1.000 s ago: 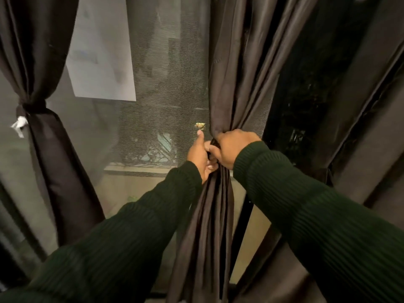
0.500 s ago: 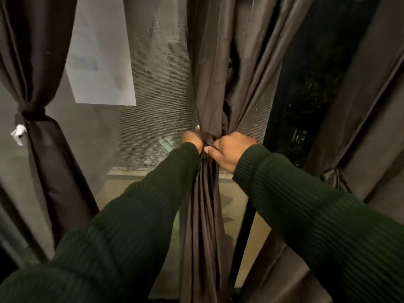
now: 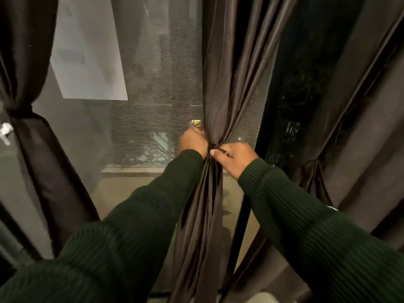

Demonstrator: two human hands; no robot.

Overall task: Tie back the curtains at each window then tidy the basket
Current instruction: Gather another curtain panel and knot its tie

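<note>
A dark brown curtain (image 3: 227, 73) hangs in the middle of the window, gathered into a tight waist. A thin dark tie band (image 3: 213, 146) circles that waist. My left hand (image 3: 193, 142) grips the gathered fabric and band from the left. My right hand (image 3: 235, 158) pinches the band at the waist from the right, thumb pressed in. Both arms wear dark green ribbed sleeves. The basket is not in view.
A second dark curtain (image 3: 28, 132) at the left is tied back, with a white tag (image 3: 5, 131) beside its waist. Another curtain (image 3: 349, 127) at the right is tied low. Mesh screen (image 3: 157, 88) covers the window, and a white sheet (image 3: 87, 51) hangs on it.
My left hand turned from thumb-up in front of the curtain to reaching round its left side. My right hand stayed at the waist. The gathered curtain shifted a little left, then back.
</note>
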